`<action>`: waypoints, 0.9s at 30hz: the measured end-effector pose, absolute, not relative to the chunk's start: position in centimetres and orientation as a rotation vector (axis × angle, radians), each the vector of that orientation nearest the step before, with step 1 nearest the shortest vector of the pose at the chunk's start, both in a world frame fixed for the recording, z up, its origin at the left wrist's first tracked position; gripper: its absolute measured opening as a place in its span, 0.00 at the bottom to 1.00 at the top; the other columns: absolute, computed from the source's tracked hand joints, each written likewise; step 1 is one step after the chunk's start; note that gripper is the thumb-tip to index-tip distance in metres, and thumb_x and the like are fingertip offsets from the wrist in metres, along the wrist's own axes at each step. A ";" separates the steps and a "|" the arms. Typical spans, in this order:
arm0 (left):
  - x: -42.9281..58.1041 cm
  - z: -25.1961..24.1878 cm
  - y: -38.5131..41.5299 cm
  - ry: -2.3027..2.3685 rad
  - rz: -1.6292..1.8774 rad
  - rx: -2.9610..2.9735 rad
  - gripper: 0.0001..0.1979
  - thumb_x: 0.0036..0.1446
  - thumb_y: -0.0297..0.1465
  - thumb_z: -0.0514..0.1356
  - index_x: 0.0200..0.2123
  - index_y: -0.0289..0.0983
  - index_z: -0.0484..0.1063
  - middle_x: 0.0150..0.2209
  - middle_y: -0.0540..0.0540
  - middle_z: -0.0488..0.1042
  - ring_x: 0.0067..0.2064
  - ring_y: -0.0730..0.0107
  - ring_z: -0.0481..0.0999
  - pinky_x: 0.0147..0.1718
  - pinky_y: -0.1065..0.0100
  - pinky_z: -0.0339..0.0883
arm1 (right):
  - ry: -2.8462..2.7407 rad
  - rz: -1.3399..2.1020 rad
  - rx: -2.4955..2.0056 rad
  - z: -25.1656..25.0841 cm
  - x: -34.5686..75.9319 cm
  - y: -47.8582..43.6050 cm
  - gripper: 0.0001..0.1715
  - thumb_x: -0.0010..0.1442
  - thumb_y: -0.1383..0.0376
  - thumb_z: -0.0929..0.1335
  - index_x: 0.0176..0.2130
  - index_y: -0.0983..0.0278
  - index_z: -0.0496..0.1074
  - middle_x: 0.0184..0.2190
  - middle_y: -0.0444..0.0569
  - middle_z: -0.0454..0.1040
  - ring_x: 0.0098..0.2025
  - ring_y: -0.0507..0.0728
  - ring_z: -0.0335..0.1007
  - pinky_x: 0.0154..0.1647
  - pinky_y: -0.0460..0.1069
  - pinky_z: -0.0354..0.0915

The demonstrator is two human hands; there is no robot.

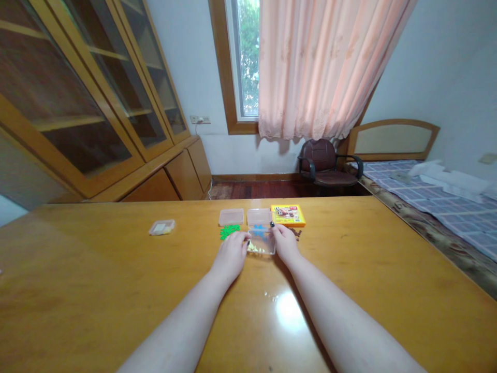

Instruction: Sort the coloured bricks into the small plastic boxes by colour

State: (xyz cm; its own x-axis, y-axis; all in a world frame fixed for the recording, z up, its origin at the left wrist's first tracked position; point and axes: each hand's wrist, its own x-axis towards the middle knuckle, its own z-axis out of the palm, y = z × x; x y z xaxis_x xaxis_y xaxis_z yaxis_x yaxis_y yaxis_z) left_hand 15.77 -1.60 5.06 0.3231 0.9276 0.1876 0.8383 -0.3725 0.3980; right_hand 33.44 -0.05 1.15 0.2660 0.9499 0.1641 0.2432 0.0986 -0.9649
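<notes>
A small clear plastic box (267,247) is between my hands, with pale yellow pieces (255,249) showing in or through it. My left hand (233,252) grips its left side, fingers closed at the edge. On the opposite side, my right hand (286,242) has its fingers closed on the box's right edge. Green pieces (229,231) lie in a pile just beyond my left hand. Blue pieces (259,228) show behind the box, partly covered by it. Brown pieces (298,234) lie beside my right hand, which hides some of them.
Two clear plastic trays, a left one (231,217) and a right one (258,216), stand behind the piles. Right of them is a yellow printed box (288,215). Another small clear box (162,227) sits further left on the wooden table (116,290). An office chair (322,160) stands beyond the table.
</notes>
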 end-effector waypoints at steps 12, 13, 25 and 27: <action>16.0 4.7 -3.1 2.069 -0.061 2.257 0.19 0.55 0.41 0.51 0.43 0.31 0.62 0.40 0.36 0.67 0.40 0.53 0.71 0.37 0.59 0.63 | -1.111 0.845 -1.371 1.4 33.5 -0.2 0.18 0.52 0.54 0.61 0.22 0.64 0.67 0.20 0.45 0.70 0.26 0.55 0.64 0.29 0.46 0.57; 16.0 4.6 -3.0 2.052 -0.063 2.266 0.20 0.55 0.42 0.51 0.44 0.32 0.61 0.40 0.36 0.67 0.40 0.53 0.71 0.36 0.59 0.64 | -1.111 0.842 -1.379 1.4 33.5 -0.2 0.18 0.52 0.54 0.61 0.22 0.64 0.67 0.20 0.45 0.70 0.26 0.55 0.64 0.28 0.46 0.57; 15.9 3.7 -1.5 1.848 -0.063 2.408 0.14 0.59 0.35 0.46 0.38 0.36 0.67 0.35 0.39 0.71 0.36 0.59 0.73 0.35 0.60 0.65 | -1.083 0.839 -1.360 1.3 33.4 -0.2 0.19 0.52 0.53 0.61 0.22 0.64 0.67 0.20 0.44 0.70 0.26 0.55 0.64 0.28 0.46 0.58; 15.9 3.6 -1.3 1.835 -0.060 2.424 0.14 0.59 0.34 0.45 0.37 0.36 0.68 0.34 0.39 0.71 0.36 0.58 0.73 0.34 0.61 0.65 | -1.092 0.835 -1.364 1.3 33.4 -0.2 0.18 0.52 0.54 0.61 0.21 0.63 0.66 0.20 0.44 0.70 0.25 0.54 0.64 0.27 0.46 0.57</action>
State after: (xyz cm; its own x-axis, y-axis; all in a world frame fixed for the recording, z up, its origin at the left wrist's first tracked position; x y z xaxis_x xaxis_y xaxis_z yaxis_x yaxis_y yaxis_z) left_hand 15.85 -1.27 3.57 0.2728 0.9576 -0.0924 0.9616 -0.2685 0.0564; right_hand 33.39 -0.22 1.28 0.3162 0.9418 0.1144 0.1367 0.0741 -0.9878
